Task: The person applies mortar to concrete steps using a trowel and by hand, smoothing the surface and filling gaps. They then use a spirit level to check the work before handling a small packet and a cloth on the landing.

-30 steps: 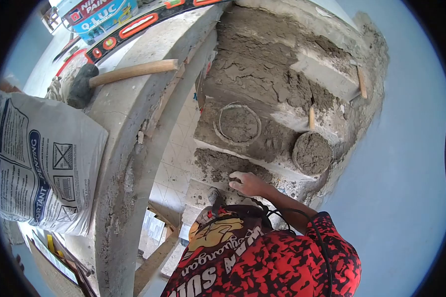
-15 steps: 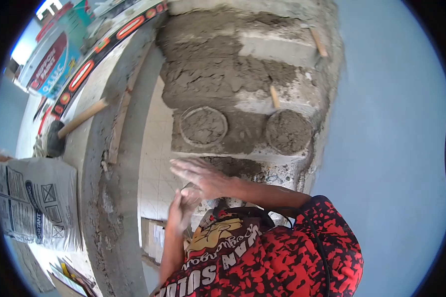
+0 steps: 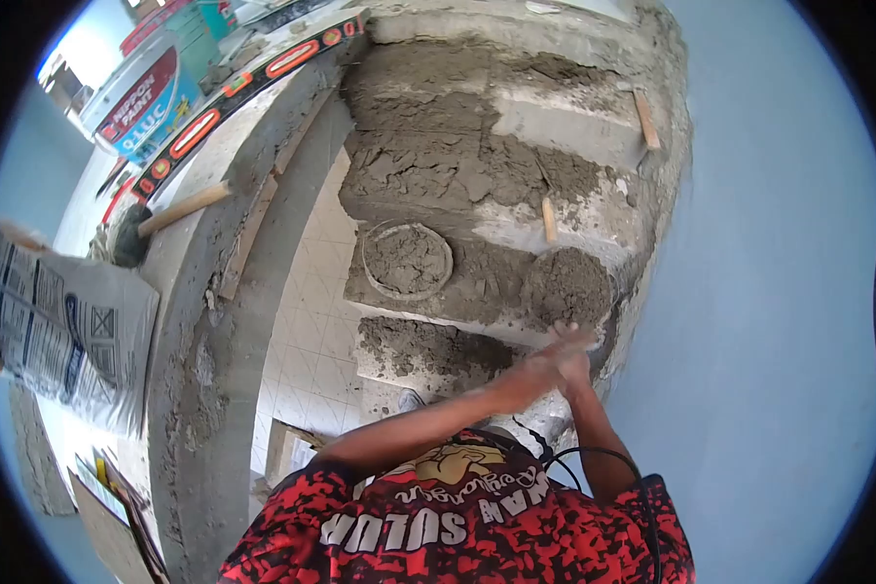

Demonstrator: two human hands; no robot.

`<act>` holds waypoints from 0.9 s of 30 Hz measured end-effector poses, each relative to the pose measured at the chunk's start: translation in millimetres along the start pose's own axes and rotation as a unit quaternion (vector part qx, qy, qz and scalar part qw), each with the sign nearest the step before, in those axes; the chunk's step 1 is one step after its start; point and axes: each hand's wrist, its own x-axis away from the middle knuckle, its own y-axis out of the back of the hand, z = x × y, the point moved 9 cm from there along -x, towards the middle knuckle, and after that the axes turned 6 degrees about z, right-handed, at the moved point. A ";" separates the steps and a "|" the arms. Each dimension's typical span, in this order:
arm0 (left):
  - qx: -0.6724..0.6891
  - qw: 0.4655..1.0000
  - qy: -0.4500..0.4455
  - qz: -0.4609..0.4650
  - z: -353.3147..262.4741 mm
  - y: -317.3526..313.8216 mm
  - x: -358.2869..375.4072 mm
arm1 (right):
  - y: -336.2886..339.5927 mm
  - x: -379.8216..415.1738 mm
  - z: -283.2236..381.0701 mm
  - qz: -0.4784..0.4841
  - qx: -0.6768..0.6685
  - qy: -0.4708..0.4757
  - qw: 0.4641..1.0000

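Note:
My left hand [image 3: 535, 376] and my right hand [image 3: 573, 364] touch each other, palms together and fingers stretched out, somewhat blurred. No tool shows in either. They are just below the right-hand round heap of wet mortar [image 3: 568, 284], at the front edge of a step. To its left, a round container [image 3: 408, 261] full of mortar sits on the same mortar-covered step [image 3: 489, 282]. A wooden handle [image 3: 550, 221] sticks up behind the right heap.
More rough steps rise behind, with another wooden handle [image 3: 646, 121] at the upper right. On the left ledge [image 3: 197, 321] are a mallet [image 3: 183, 208], a red-and-black level [image 3: 195, 133], a paint bucket [image 3: 146, 105] and a printed sack [image 3: 73, 326]. A blue wall [image 3: 759, 292] stands right.
Both hands have moved right, from below the left container to below the right heap, still touching each other. The view has shifted, so the steps and ledge sit slightly differently.

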 end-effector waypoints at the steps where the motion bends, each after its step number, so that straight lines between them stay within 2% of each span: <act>1: 0.000 1.000 -0.002 -0.012 4.2 -5.1 -10.2 | -0.2 11.8 -25.0 -0.060 -0.376 -0.128 0.915; 2: -0.196 0.979 -0.059 0.011 1.5 -17.5 -18.9 | -3.0 15.1 -14.1 -0.050 -0.371 -0.134 0.917; 3: -0.384 0.917 -0.106 0.034 7.4 -33.1 -21.7 | -9.7 20.6 0.9 -0.041 -0.401 -0.132 0.906; 4: -0.386 0.917 -0.098 0.024 22.8 -30.0 -22.9 | -19.3 26.8 15.4 -0.033 -0.433 -0.130 0.891; 6: -0.353 0.922 -0.160 0.027 36.4 -17.9 -18.9 | -39.9 34.1 39.2 -0.019 -0.504 -0.119 0.855; 7: -0.362 0.918 -0.161 0.022 39.6 -4.8 -21.6 | -42.7 27.5 47.5 -0.010 -0.536 -0.106 0.838; 8: -0.420 0.907 -0.017 0.037 63.4 11.0 -22.0 | -30.8 25.6 26.3 0.032 -0.530 -0.094 0.842; 9: -0.463 0.875 0.129 0.054 89.6 27.7 -11.9 | -32.1 27.5 33.0 0.032 -0.529 -0.097 0.842; 11: -0.465 0.868 0.170 -0.043 135.0 75.3 20.4 | -28.2 35.6 41.8 0.053 -0.404 -0.143 0.902; 12: -0.510 0.831 0.217 -0.046 119.8 103.9 36.4 | -18.5 30.1 39.8 0.045 -0.403 -0.143 0.903; 13: -0.493 0.847 0.169 -0.102 64.6 133.6 50.3 | 1.8 17.5 30.8 0.012 -0.230 -0.153 0.961; 14: -0.530 0.815 0.062 -0.224 67.3 178.9 82.2 | 21.3 3.1 23.6 -0.020 -0.050 -0.160 0.986; 15: -0.305 0.892 0.134 -0.306 17.4 215.8 109.7 | 32.1 -13.0 16.0 -0.018 0.013 -0.159 0.987; 16: -0.482 0.810 0.096 -0.320 -17.5 248.9 139.9 | 44.5 -33.3 7.7 -0.016 0.079 -0.156 0.984; 17: -0.671 0.642 0.008 -0.370 -94.9 257.4 159.4 | 57.6 -59.4 1.1 -0.008 0.175 -0.107 0.979; 18: -0.700 0.594 0.012 -0.396 -140.1 273.6 177.7 | 66.3 -85.1 -3.9 0.000 0.271 -0.055 0.961; 20: -0.737 0.477 0.040 -0.477 -188.4 318.1 240.6 | 68.8 -133.5 4.8 -0.018 0.439 0.031 0.898; 21: -0.758 0.443 0.076 -0.472 -208.3 332.2 255.1 | 69.3 -161.2 0.1 -0.017 0.436 0.035 0.899; 22: -0.778 0.406 0.112 -0.466 -224.5 343.6 267.9 | 71.5 -191.0 -7.1 -0.027 0.514 0.006 0.858; 23: -0.782 0.398 0.111 -0.467 -227.2 354.7 284.3 | 72.9 -213.7 -11.8 -0.036 0.586 -0.022 0.809; 24: -0.777 0.396 0.178 -0.456 -216.4 373.7 302.1 | 70.6 -231.0 -9.6 -0.035 0.582 -0.013 0.812; 25: -0.769 0.391 0.243 -0.444 -204.4 388.7 316.1 | 70.6 -249.8 -15.6 -0.025 0.574 -0.052 0.817; 26: -0.775 0.372 0.278 -0.429 -194.2 395.7 323.6 | 69.7 -267.5 -23.5 -0.015 0.564 -0.092 0.820; 27: -0.779 0.363 0.273 -0.433 -199.5 392.6 318.6 | 69.3 -289.0 -29.4 -0.017 0.560 -0.083 0.824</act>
